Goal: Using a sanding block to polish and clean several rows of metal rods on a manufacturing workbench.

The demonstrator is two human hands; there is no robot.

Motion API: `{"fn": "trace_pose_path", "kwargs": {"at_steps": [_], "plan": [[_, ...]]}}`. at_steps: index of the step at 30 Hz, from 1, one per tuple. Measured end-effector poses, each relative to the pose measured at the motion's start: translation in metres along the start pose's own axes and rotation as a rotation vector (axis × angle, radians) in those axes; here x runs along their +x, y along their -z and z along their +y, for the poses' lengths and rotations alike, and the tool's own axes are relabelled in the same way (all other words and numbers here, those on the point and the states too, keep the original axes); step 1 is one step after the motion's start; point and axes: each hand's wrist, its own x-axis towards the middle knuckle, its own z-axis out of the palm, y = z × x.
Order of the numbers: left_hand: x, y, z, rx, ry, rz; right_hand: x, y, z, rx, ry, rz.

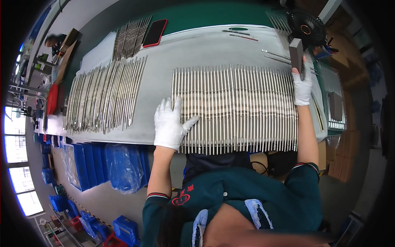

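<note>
A wide row of thin metal rods [234,103] lies side by side on the pale-covered table in front of me. My left hand [169,125], in a white glove, rests at the row's left end; its thumb reaches over the rods and its fingers are spread. My right hand [303,88], also gloved, with bare fingertips, is beyond the row's right end. It grips a grey rectangular block [296,52], which stands on end above the table's right side. Part of the block's grip is hidden by the block itself.
More metal rods [107,94] lie in a group on the left, with another bundle [132,37] behind it. A red-edged phone [155,33], a black fan [306,28] and slim tools [240,35] are at the back. A second grey block [336,105] sits right; blue crates [92,164] stand below left.
</note>
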Motion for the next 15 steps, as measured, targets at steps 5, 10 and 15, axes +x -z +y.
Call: {"fn": "trace_pose_path", "kwargs": {"at_steps": [5, 10, 15], "plan": [[-0.001, -0.003, 0.003, -0.067, -0.004, 0.048, 0.000, 0.003, 0.007, -0.142, 0.100, -0.087], [-0.005, -0.005, 0.004, -0.072, -0.010, 0.120, 0.001, -0.004, -0.009, -0.474, 0.304, -0.255], [-0.005, -0.008, 0.003, -0.075, 0.002, 0.108, 0.001, 0.003, 0.003, -0.328, 0.219, -0.183]]}}
